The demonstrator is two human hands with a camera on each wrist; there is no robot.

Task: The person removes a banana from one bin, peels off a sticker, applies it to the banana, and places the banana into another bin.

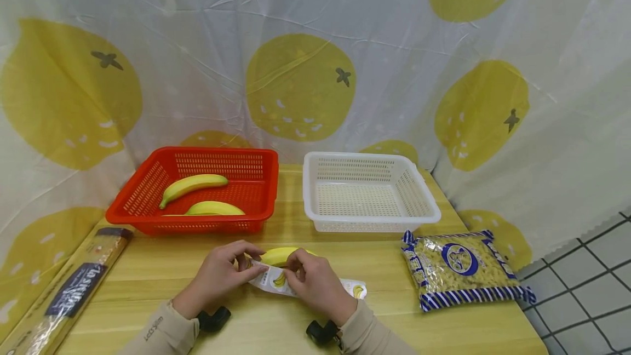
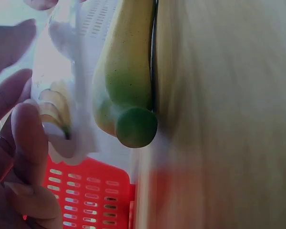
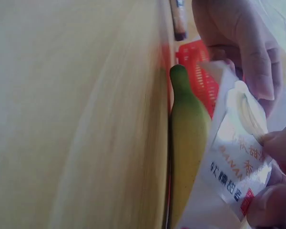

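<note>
The head view shows the left hand (image 1: 224, 267) and the right hand (image 1: 317, 284) each pinching a white strip of printed banana labels (image 1: 279, 280) between thumb and fingers. The strip is held at the near side of a curved yellow banana (image 1: 278, 256), which lies on the pale wood-grain worktop (image 1: 276, 327). The strip's far end extends past the right hand.

The right wrist view adds orange and black lettering and a small red block on the label face. The left wrist view adds the banana's rounded green stem tip and dark specks on its smooth skin.

Only the head view gives the full layout. A rectangular red slotted plastic basket (image 1: 217, 152) contains at least 2 yellow bananas (image 1: 194, 184); a white perforated plastic basket (image 1: 372, 220) stands to its right. A glossy blue-and-clear pasta bag (image 1: 463, 262) lies at right. A long, flat tan pack with a dark label (image 1: 74, 289) lies at left.
</note>
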